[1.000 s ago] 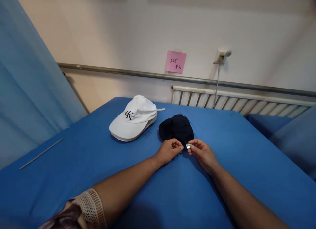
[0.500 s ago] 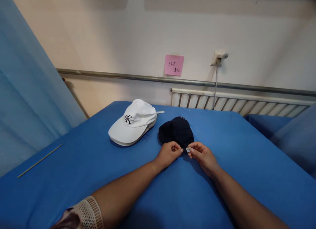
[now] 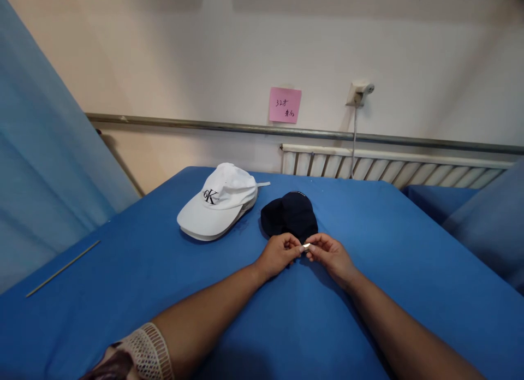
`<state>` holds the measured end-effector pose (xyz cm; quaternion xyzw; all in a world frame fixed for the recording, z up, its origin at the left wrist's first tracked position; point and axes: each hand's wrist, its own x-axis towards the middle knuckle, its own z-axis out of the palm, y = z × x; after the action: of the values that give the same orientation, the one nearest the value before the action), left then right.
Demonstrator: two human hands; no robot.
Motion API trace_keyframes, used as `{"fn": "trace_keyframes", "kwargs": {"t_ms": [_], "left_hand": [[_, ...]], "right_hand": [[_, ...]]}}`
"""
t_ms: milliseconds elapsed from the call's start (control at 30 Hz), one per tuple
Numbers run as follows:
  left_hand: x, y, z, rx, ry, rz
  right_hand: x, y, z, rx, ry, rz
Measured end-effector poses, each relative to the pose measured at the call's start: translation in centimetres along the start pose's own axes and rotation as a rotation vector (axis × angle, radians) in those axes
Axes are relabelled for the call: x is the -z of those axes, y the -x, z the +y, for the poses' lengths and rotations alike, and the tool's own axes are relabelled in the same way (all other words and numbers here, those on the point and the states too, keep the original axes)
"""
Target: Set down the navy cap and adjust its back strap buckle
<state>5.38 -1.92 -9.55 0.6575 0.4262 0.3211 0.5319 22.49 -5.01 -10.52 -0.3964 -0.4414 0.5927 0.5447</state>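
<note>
A dark navy cap (image 3: pixel 290 213) lies on the blue-covered table with its back end toward me. My right hand (image 3: pixel 331 258) is closed in a pinch on a small shiny metal buckle (image 3: pixel 306 248) at the cap's near edge. Against the buckle's left side, my left hand (image 3: pixel 280 255) is closed too, thumb against forefinger. What lies between the left fingertips is too small to make out, though they touch or nearly touch the buckle. A white cap (image 3: pixel 223 200) with black letters on its front rests left of the dark one, its strap end sticking out to the right.
A thin stick (image 3: pixel 63 269) lies on the blue sheet (image 3: pixel 135 265) at the left. Blue curtains (image 3: pixel 49 123) hang on the left. Behind the table are a metal rail (image 3: pixel 184 124), a radiator (image 3: pixel 393 164), a pink note (image 3: pixel 285 105) and a plugged-in socket (image 3: pixel 358 94).
My right hand has come slightly left, closing the gap to my left hand. The buckle has turned and now glints between the fingertips. The view has shifted a little.
</note>
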Motion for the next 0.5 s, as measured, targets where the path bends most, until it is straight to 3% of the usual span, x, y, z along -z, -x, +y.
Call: {"fn": "trace_keyframes", "kwargs": {"t_ms": [100,333,500], "left_hand": [[0.0,0.4,0.1,-0.065,-0.01,0.029],[-0.2,1.5,1.1,-0.229,-0.391,0.027],[-0.2,1.7,1.6,-0.317,-0.531,0.057]], "right_hand": [[0.1,0.0,0.1,0.005,-0.028,0.012],[0.1,0.0,0.0,0.028,-0.031,-0.01],[0.2,0.1,-0.1,0.004,-0.053,-0.018]]}}
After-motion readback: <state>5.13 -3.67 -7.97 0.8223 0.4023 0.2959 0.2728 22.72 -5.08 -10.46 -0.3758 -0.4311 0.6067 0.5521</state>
